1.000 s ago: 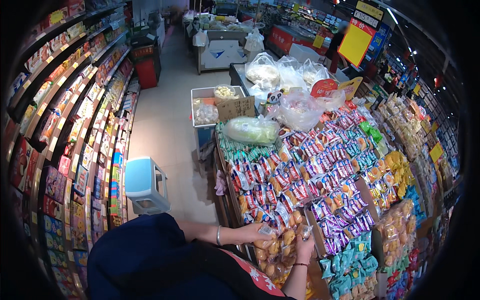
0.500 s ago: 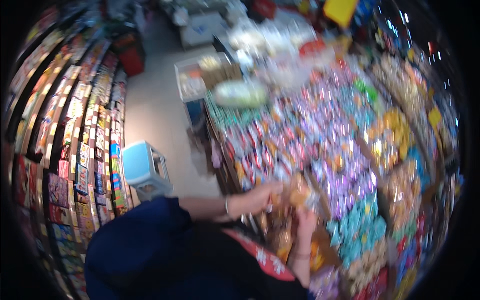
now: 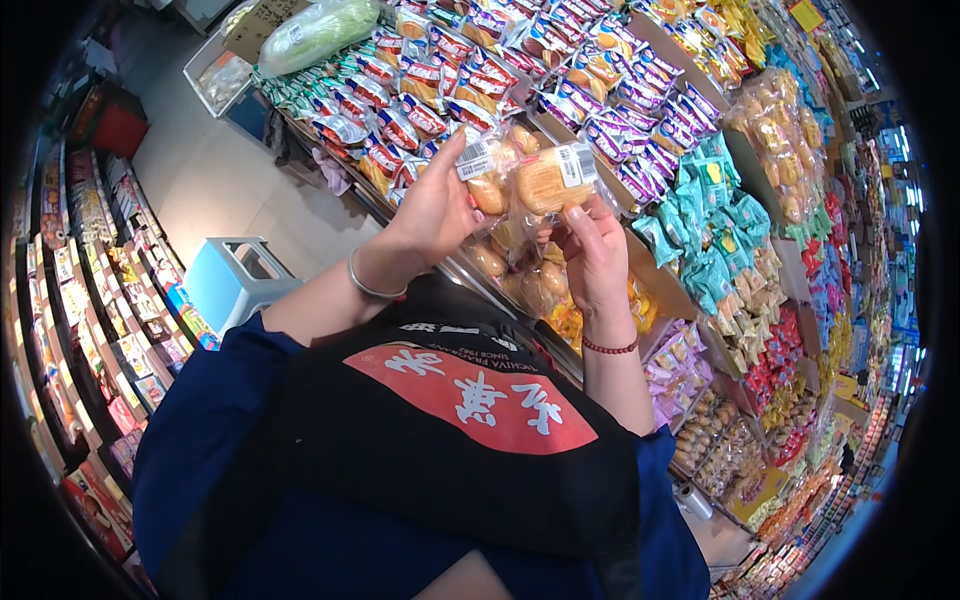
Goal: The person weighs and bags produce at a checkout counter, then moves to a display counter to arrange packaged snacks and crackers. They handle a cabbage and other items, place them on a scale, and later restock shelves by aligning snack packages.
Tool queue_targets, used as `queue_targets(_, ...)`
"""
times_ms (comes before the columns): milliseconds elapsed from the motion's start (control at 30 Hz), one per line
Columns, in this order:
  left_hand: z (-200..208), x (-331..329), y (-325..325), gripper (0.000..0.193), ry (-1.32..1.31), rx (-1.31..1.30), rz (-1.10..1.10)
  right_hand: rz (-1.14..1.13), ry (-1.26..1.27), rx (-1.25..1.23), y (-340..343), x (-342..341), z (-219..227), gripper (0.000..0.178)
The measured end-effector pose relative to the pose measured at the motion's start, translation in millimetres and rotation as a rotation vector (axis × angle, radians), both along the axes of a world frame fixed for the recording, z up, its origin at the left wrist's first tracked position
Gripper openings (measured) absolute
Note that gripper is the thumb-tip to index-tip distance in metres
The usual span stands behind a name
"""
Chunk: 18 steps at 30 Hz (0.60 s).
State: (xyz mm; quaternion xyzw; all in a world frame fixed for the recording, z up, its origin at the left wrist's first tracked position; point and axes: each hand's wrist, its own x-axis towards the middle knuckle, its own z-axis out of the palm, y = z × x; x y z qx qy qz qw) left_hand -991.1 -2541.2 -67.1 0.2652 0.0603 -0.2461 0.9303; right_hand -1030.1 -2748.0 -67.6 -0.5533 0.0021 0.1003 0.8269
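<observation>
Both my hands are raised over a bin of bagged buns point(image 3: 543, 285). My left hand point(image 3: 432, 212), with a bangle on its wrist, grips a clear bag of golden buns point(image 3: 488, 192) that carries a white barcode label. Beside it, touching, is a second clear packet with a flat, browned bread point(image 3: 541, 184) and a similar label. The lower edge of that packet is pinched between thumb and fingers of my right hand point(image 3: 598, 250), which has a red bead bracelet at the wrist. The clear wrapping partly hides where one bag ends and the other begins.
Beyond my hands lie rows of red-and-white packets point(image 3: 420, 112) and purple packets point(image 3: 645, 110). Teal packets point(image 3: 705, 225) fill a bin on the right. A wrapped green vegetable point(image 3: 318, 35) rests far left. A light-blue stool point(image 3: 222, 285) stands in the aisle beside stocked shelves point(image 3: 90, 310).
My view has swung to the right and become sharp. The two bread packets are now raised higher, label sides showing, still in my hands.
</observation>
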Motion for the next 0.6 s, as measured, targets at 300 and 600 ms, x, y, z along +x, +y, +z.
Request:
queue_targets(300,-6.2,-7.6,0.1,0.056,0.010,0.015,0.046,-0.267,-0.182,-0.246,-0.4,-9.8,4.4,0.032)
queue_targets(600,-24.3,-36.0,-4.6,0.049,-0.382,0.173,0.039,-0.224,-0.661,-1.167,57.5,-24.6,25.0,0.057)
